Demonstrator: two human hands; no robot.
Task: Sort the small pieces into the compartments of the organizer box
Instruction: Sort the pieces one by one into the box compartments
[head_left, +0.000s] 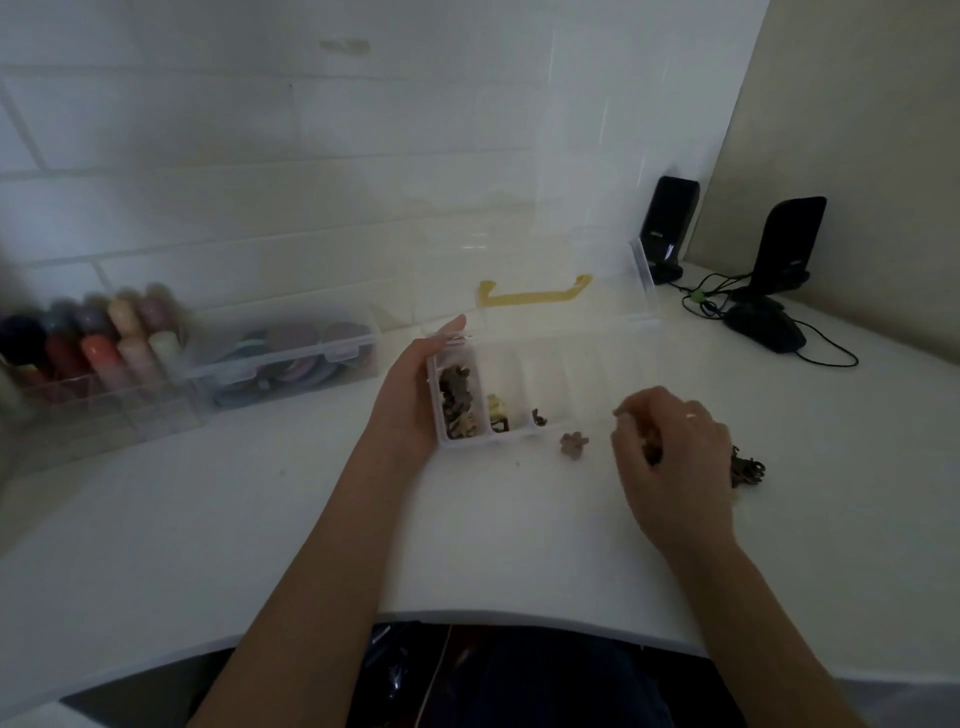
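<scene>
Right hand (675, 457): fingers curled down over the table (260, 519), dark small pieces (652, 452) pinched under the fingertips, just right of the box's near right corner. Ring visible on one finger. Left hand (410, 395): palm against the left end of the box (571, 374), thumb up along the far left corner, fingers wrapped round the end wall.

Box: clear plastic, open, lid (545, 249) standing up behind it with a yellow handle (535, 293). Compartments in a row, left to right. Leftmost: heap of dark brown pieces (454, 400). Second: pale pieces (496, 405) with something dark at the near wall. Third: one dark piece (538, 417). Remaining compartments to the right too faint to read.

Loose on table: one brownish flower-like piece (573, 444) just in front of the box, between the two hands. Dark cluster (745, 467) right of the right hand, partly hidden by it.

Far left, against the tiled wall (260, 156): clear rack of coloured bottles (104, 338), blurred; beside it a closed clear case (291, 358) of coloured round items. Far right corner: two black speakers (670, 223) (789, 244) with cables, black mouse (766, 330) near them.
</scene>
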